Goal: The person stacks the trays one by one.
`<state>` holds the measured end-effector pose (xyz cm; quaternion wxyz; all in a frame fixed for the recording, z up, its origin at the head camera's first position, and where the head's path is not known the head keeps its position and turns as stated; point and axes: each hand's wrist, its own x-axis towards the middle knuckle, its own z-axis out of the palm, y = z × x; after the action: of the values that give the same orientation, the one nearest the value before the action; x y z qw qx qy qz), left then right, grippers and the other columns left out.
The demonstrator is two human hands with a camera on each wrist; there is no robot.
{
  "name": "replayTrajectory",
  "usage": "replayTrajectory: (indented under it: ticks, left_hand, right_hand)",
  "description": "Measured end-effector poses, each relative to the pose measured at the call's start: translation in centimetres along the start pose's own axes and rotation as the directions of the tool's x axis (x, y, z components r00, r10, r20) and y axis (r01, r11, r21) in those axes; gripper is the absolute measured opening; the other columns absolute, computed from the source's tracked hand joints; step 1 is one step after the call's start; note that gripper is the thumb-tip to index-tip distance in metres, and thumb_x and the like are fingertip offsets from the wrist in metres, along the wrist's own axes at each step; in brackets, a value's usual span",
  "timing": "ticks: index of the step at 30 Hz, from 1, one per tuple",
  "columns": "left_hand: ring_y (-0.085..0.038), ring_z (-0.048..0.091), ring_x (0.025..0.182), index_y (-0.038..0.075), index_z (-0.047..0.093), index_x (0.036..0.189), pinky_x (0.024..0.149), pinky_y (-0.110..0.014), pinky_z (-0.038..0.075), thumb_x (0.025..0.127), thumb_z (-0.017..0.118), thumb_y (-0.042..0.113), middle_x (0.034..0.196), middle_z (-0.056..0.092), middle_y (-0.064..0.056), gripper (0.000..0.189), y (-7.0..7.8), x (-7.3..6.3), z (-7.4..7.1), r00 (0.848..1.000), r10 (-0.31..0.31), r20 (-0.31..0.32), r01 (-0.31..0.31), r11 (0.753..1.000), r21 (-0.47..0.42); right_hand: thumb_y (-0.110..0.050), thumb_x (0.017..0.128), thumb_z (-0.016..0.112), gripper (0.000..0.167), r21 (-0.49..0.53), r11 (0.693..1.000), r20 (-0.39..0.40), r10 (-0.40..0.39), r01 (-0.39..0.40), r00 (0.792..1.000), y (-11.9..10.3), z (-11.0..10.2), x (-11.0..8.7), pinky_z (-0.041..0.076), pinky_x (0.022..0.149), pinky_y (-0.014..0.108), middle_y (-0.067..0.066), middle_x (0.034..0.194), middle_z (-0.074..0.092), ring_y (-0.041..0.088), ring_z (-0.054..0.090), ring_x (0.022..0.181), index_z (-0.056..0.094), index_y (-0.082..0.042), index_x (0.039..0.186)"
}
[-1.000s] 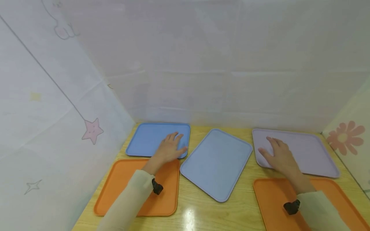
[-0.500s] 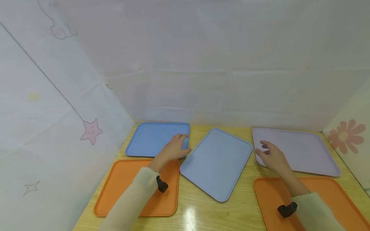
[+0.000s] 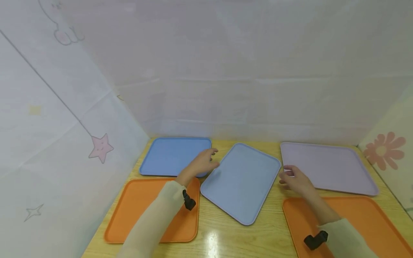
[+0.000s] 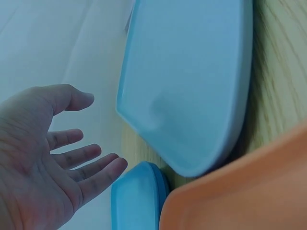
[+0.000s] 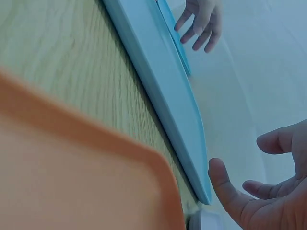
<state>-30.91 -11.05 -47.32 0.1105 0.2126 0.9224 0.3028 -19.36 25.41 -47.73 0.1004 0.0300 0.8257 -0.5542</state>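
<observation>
A pale blue tray (image 3: 243, 182) lies turned at an angle in the middle of the wooden table. My left hand (image 3: 202, 163) hovers at its left edge, over the gap beside the blue tray (image 3: 174, 156). In the left wrist view that hand (image 4: 53, 158) holds nothing, its fingers spread and loosely bent. On the other side, my right hand (image 3: 297, 181) hovers between the pale blue tray's right edge and the lilac tray (image 3: 329, 166). Its fingers (image 5: 223, 184) are loosely bent with nothing between them in the right wrist view.
An orange tray (image 3: 138, 211) lies at the front left, under the left forearm. Another orange tray (image 3: 361, 218) is at the front right, below the right forearm. White cloth walls (image 3: 226, 89) stand behind and at both sides of the table (image 3: 226, 240).
My left hand has moved right from over the blue tray to the pale blue tray's edge. The right hand has moved left and nearer, off the lilac tray. The trays have stayed put.
</observation>
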Motion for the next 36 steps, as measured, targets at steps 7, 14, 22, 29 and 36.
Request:
replayTrajectory:
  ticks: [7, 14, 22, 29, 36]
  left_hand:
    - [-0.036, 0.054, 0.130, 0.006, 0.040, 0.153, 0.101, -0.049, 0.051, 0.098, 0.066, 0.025, 0.147, 0.050, -0.019, 0.064, 0.6, 1.0, 0.6, 0.997, -0.048, 0.065, 0.051, 0.997, -0.053]
    - [-0.034, 0.057, 0.126, 0.011, 0.041, 0.153, 0.094, -0.044, 0.054, 0.096, 0.068, 0.024, 0.145, 0.053, -0.017, 0.064, 0.6, 2.1, 1.1, 0.987, -0.095, 0.131, 0.106, 0.991, -0.082]
    - [-0.029, 0.063, 0.113, 0.013, 0.038, 0.156, 0.080, -0.036, 0.055, 0.095, 0.065, 0.012, 0.135, 0.060, -0.016, 0.066, 0.5, 2.8, 1.5, 0.979, -0.117, 0.167, 0.117, 0.993, 0.006]
    - [-0.018, 0.058, 0.083, 0.012, 0.043, 0.154, 0.064, -0.029, 0.047, 0.093, 0.060, -0.001, 0.123, 0.064, -0.011, 0.064, 0.6, 3.5, 2.0, 0.972, -0.134, 0.195, 0.106, 0.984, 0.146]
    - [-0.019, 0.061, 0.074, 0.010, 0.041, 0.152, 0.056, -0.029, 0.050, 0.089, 0.061, -0.011, 0.121, 0.065, -0.015, 0.070, 0.5, 4.0, 1.5, 0.952, -0.169, 0.257, 0.167, 0.986, 0.029]
  right_hand:
    - [-0.017, 0.106, 0.048, 0.072, 0.137, 0.985, 0.071, 0.092, -0.101, 0.993, 0.3, 1.4, -0.1, 0.061, 0.083, 0.041, 0.038, 0.134, 0.043, 0.030, 0.071, 0.100, 0.005, 0.013, 0.154]
    - [-0.013, 0.102, 0.053, 0.084, 0.220, 0.962, 0.073, 0.147, -0.160, 0.986, 0.0, 3.2, -0.4, 0.062, 0.080, 0.042, 0.038, 0.133, 0.046, 0.028, 0.072, 0.093, -0.008, 0.010, 0.155]
    - [-0.011, 0.099, 0.055, 0.085, 0.252, 0.937, 0.077, 0.230, -0.242, 0.970, 0.4, 4.6, -0.6, 0.062, 0.080, 0.040, 0.039, 0.124, 0.051, 0.025, 0.068, 0.095, -0.005, 0.013, 0.154]
    - [-0.002, 0.095, 0.056, 0.081, 0.249, 0.939, 0.081, 0.223, -0.236, 0.971, 0.6, 4.9, -0.1, 0.062, 0.079, 0.039, 0.031, 0.119, 0.052, 0.023, 0.065, 0.091, 0.002, 0.016, 0.153]
    - [0.011, 0.088, 0.055, 0.085, 0.210, 0.956, 0.054, 0.200, -0.207, 0.978, 0.8, 5.0, 0.7, 0.063, 0.074, 0.041, 0.035, 0.120, 0.050, 0.021, 0.065, 0.080, -0.001, 0.015, 0.153]
